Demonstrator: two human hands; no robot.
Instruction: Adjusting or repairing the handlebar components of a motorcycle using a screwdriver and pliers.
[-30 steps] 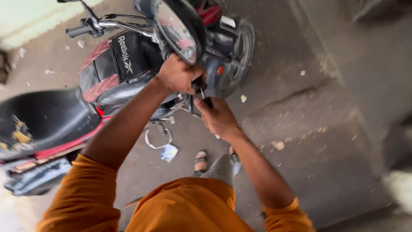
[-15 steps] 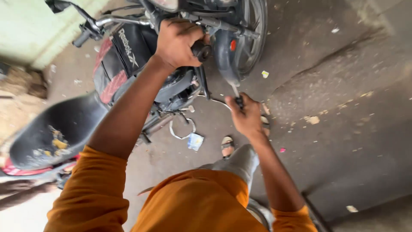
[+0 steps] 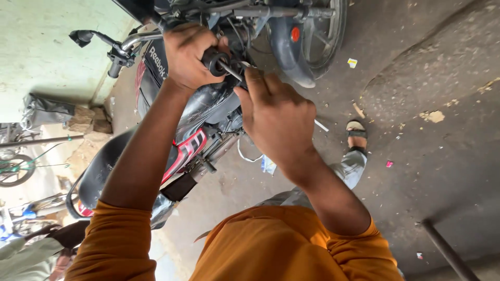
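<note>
Two hands are engaged: the left hand (image 3: 190, 54) is clenched around the black handlebar grip (image 3: 214, 61) of the motorcycle (image 3: 208, 112), the right hand's (image 3: 276, 117) fingers pinch a thin metal tool (image 3: 232, 70) at its end, which could slip and gouge the rubber.

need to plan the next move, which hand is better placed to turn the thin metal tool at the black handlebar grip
Probably the right hand: it already holds the thin metal rod-like tool whose tip meets the end of the black rubber handlebar grip. The left hand is wrapped around that grip, steadying it.
</note>
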